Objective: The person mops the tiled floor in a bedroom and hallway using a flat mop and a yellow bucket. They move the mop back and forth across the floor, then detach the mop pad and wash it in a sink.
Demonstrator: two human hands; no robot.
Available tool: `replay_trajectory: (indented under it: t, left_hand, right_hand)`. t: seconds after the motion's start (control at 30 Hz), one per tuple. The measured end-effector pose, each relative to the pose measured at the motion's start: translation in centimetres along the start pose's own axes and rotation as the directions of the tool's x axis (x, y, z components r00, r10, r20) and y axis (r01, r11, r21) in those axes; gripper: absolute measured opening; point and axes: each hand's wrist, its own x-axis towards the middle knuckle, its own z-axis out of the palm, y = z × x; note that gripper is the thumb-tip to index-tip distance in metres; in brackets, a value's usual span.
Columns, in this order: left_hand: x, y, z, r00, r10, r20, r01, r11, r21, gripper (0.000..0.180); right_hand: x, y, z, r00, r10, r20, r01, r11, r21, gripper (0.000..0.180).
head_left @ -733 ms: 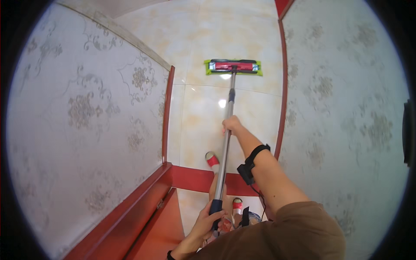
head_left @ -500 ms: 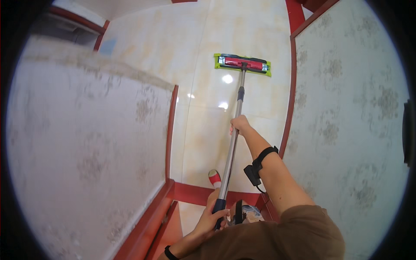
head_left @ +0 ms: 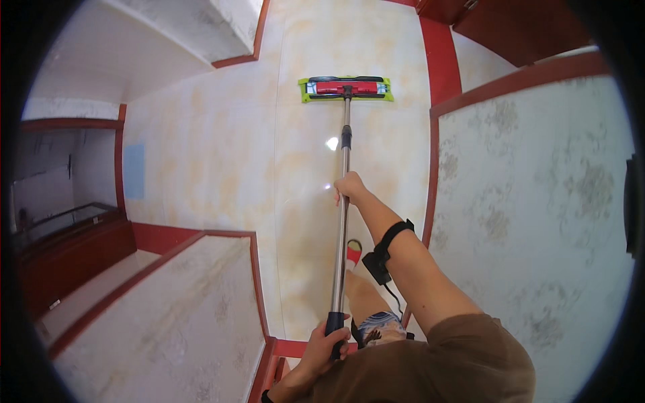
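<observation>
A flat mop (head_left: 341, 252) with a long metal pole runs up the middle of the view. Its wide head (head_left: 329, 88), red on top with a bright green pad at the edges, lies flat on the tiled floor (head_left: 222, 168). My right hand (head_left: 349, 186) is wrapped round the pole about halfway along. Lower down, my left hand (head_left: 325, 346) grips the dark end of the handle, close to my body. A black device is strapped to my right forearm. My foot in a red slipper (head_left: 354, 252) stands just right of the pole.
Patterned wall panels with red-brown trim rise at the right (head_left: 531, 201) and lower left (head_left: 181, 302). An open doorway (head_left: 67, 174) with a dark red door is at the left. A pale blue patch (head_left: 134, 172) lies on the floor near it. Another red door (head_left: 517, 27) stands at the far right.
I have moved forward, so the doorway and more floor show at the left. The mop head has shifted slightly left in view, and the pole is now nearly upright. Both hands keep their grip.
</observation>
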Motion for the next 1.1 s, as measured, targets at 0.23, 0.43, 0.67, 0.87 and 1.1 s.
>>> replay_trajectory:
  t: [0.23,0.43,0.67,0.87,1.1]
  left_hand:
    - [6.7,23.9,15.4,0.999,0.024,0.028,-0.025,1.000,0.009,0.035]
    - [15.0,41.5,30.8,0.998,0.019,0.066,-0.022,0.999,0.040,0.031]
    - [17.8,62.6,45.4,0.996,0.020,0.081,-0.024,0.998,0.051,0.027]
    - [23.5,81.1,55.9,0.998,-0.051,0.033,0.053,0.997,-0.064,0.034]
    - [28.0,102.7,69.6,0.998,-0.068,0.009,0.069,0.985,-0.161,0.039]
  right_hand:
    - [14.2,-25.0,-3.2,0.999,0.036,-0.013,-0.036,0.999,-0.007,0.005]
    - [26.5,-45.1,-9.8,0.998,-0.062,0.010,0.063,0.996,-0.066,0.008]
    - [35.7,-69.1,-13.0,0.997,0.080,0.007,-0.080,0.995,-0.065,0.009]
    - [45.3,-89.2,-14.1,0.992,0.123,-0.003,-0.122,0.984,-0.129,0.026]
    - [55.7,-112.0,-15.8,0.998,0.064,-0.014,-0.065,0.985,-0.157,0.011]
